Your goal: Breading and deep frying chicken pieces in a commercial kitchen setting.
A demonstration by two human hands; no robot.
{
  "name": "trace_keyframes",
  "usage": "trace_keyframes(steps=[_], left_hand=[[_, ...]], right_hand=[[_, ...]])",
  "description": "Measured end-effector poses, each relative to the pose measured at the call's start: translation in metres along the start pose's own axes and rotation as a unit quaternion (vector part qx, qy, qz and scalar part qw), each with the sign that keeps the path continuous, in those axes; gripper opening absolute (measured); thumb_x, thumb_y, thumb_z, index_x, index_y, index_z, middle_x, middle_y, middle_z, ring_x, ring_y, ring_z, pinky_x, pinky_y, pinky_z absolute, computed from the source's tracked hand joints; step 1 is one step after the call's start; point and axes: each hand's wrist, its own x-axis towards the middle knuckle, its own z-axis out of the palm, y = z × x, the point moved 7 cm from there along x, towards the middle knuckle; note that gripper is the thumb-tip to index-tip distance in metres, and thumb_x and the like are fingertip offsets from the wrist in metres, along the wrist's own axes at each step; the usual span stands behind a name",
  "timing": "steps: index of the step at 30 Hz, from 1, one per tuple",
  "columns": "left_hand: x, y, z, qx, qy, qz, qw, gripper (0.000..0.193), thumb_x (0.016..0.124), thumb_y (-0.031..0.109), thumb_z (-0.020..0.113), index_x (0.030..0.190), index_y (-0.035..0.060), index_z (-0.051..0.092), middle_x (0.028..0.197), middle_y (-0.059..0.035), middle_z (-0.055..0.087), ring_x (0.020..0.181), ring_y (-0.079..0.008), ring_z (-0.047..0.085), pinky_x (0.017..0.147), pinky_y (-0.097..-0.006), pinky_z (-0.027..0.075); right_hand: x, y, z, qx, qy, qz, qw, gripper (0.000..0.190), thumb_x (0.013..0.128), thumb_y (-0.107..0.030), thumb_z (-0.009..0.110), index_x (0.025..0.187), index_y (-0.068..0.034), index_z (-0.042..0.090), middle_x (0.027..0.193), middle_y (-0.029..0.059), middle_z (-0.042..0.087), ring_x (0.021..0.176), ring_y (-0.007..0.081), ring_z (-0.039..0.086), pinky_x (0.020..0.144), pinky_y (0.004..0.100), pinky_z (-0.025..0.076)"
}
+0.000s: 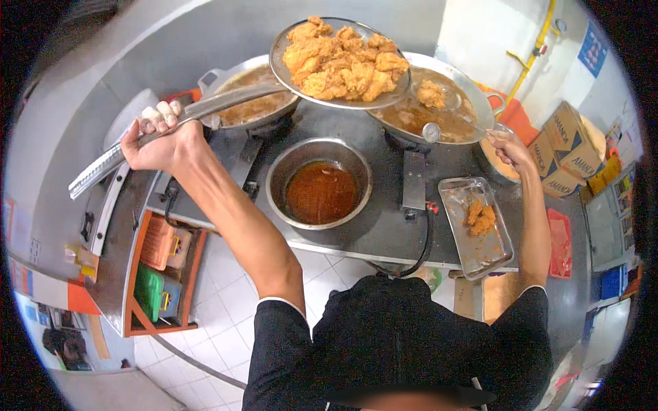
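My left hand grips the long metal handle of a large round strainer. Heaped on the strainer is golden fried chicken, held up above two woks. My right hand is closed around the thin handle of a smaller skimmer. One fried piece rests at that skimmer, over the right wok of brown oil. The left wok also holds bubbling oil, partly hidden behind the strainer and its handle. A round dial sits at the right wok's near rim.
Between the burners stands a deep steel bowl with reddish-brown liquid. A metal tray with fried bits lies near my right forearm, a red tray beyond it. A black hose hangs over the counter edge. Cartons stand at right.
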Motion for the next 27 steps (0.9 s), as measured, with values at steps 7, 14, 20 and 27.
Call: trace_keyframes(steps=[7, 14, 20, 27], left_hand=[[-0.018, 0.087, -0.048, 0.059, -0.051, 0.01, 0.997, 0.023, 0.065, 0.022, 0.049, 0.049, 0.0124, 0.035, 0.043, -0.0032, 0.034, 0.038, -0.0141, 0.03, 0.046, -0.0285, 0.026], [-0.054, 0.135, -0.124, 0.083, -0.001, 0.025, 0.996, 0.017, 0.067, 0.021, 0.047, 0.054, 0.0135, 0.039, 0.043, -0.0034, 0.036, 0.038, -0.0137, 0.033, 0.043, -0.0261, 0.027], [-0.077, 0.122, -0.199, 0.064, 0.093, 0.01, 0.994, 0.017, 0.066, 0.019, 0.047, 0.053, 0.0144, 0.037, 0.042, -0.0025, 0.037, 0.036, -0.0126, 0.033, 0.038, -0.0231, 0.027], [-0.091, 0.097, -0.299, 0.028, 0.126, -0.01, 0.992, 0.024, 0.064, 0.024, 0.049, 0.049, 0.0136, 0.034, 0.042, -0.0038, 0.035, 0.037, -0.0143, 0.032, 0.041, -0.0254, 0.027]], right_hand=[[-0.02, -0.026, 0.025, -0.038, 0.018, -0.02, 0.999, 0.041, 0.082, -0.007, 0.046, 0.122, 0.0, 0.046, 0.054, -0.0056, 0.037, 0.037, 0.0014, 0.028, 0.032, 0.0171, 0.021], [-0.04, -0.056, 0.064, -0.038, 0.022, -0.046, 0.998, 0.042, 0.081, -0.006, 0.046, 0.123, -0.001, 0.046, 0.054, -0.005, 0.038, 0.037, 0.0015, 0.028, 0.032, 0.017, 0.021], [-0.067, -0.07, 0.09, -0.065, 0.02, -0.044, 0.997, 0.043, 0.082, -0.007, 0.048, 0.124, -0.001, 0.044, 0.052, -0.0053, 0.038, 0.037, 0.0013, 0.029, 0.033, 0.0166, 0.021], [-0.105, -0.1, 0.155, -0.095, -0.019, -0.056, 0.994, 0.042, 0.082, -0.01, 0.053, 0.123, -0.004, 0.046, 0.051, -0.006, 0.038, 0.038, 0.0012, 0.03, 0.033, 0.0167, 0.02]])
